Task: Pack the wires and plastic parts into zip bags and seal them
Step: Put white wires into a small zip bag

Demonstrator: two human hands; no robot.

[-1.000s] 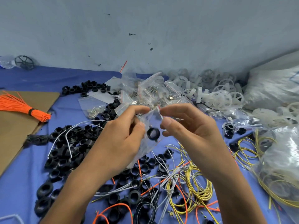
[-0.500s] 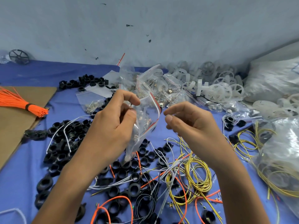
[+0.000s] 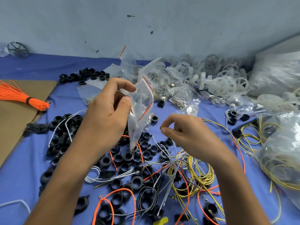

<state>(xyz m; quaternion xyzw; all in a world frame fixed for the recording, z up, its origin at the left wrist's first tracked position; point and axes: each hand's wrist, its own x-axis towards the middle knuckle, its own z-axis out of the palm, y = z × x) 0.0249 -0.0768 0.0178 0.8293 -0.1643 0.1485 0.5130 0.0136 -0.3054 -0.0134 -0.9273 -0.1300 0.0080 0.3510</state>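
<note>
My left hand (image 3: 107,114) pinches a small clear zip bag (image 3: 141,111) with a red seal line; the bag hangs down with its mouth gaping to the right. My right hand (image 3: 186,132) hovers below and right of the bag, fingers curled, holding nothing, a short gap away from it. Under both hands lie many black plastic rings (image 3: 128,157) and a tangle of yellow wires (image 3: 194,174), orange wires (image 3: 113,197) and white wires (image 3: 100,176) on the blue cloth (image 3: 19,168).
More zip bags with metal bits (image 3: 170,88) pile up at the back, white plastic wheels (image 3: 224,83) beside them. A bundle of orange ties (image 3: 21,96) rests on cardboard (image 3: 14,120) at left. A big clear bag of yellow wire (image 3: 282,151) lies at right.
My right hand let go of the bag and dropped down to the right. The bag now hangs from my left hand alone, its mouth wider apart.
</note>
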